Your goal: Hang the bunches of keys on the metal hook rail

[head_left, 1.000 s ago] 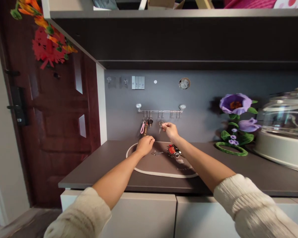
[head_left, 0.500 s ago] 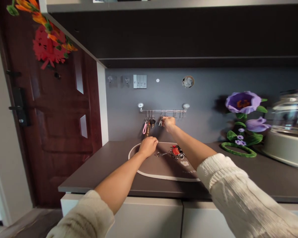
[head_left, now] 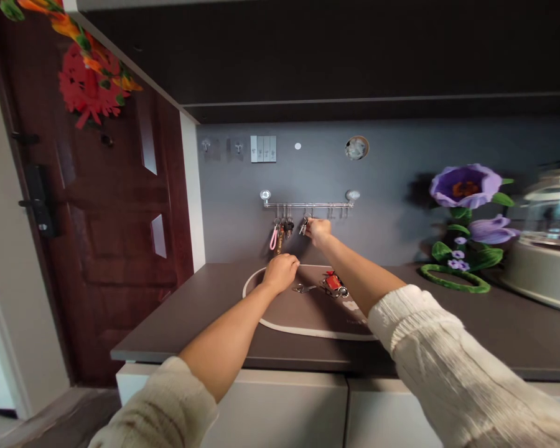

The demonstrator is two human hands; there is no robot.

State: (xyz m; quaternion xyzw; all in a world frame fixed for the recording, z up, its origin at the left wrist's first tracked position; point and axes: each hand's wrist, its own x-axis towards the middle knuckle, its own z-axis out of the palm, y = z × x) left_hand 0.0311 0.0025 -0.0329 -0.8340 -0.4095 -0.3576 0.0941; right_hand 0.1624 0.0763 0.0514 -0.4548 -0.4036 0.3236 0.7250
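My right hand (head_left: 318, 231) is at the wall rack, its fingers pinched on a small bunch of keys (head_left: 303, 227) whose ring is up at a hook. Whether the ring sits on that hook I cannot tell. The hook rail (head_left: 308, 205) carries several other keys (head_left: 288, 228) and a pink loop strap (head_left: 273, 238) on its left part. My left hand (head_left: 282, 272) is over the mat (head_left: 298, 323) with its fingers curled; what they hold, if anything, is hidden. Close to it on the mat lie a loose key (head_left: 305, 289) and a red key fob (head_left: 333, 282) with rings.
A purple fabric flower (head_left: 466, 190) and a clear-domed appliance (head_left: 548, 249) stand on the right of the counter (head_left: 168, 317). A dark shelf (head_left: 336, 56) overhangs the rack. At left is a red-brown door (head_left: 121, 249). Switches (head_left: 263, 149) and a round wall hole (head_left: 357, 148) are above.
The camera view has shifted slightly. My right hand stays at the rack with the keys, whose ring now shows more clearly at the hook. My left hand keeps its place over the mat.
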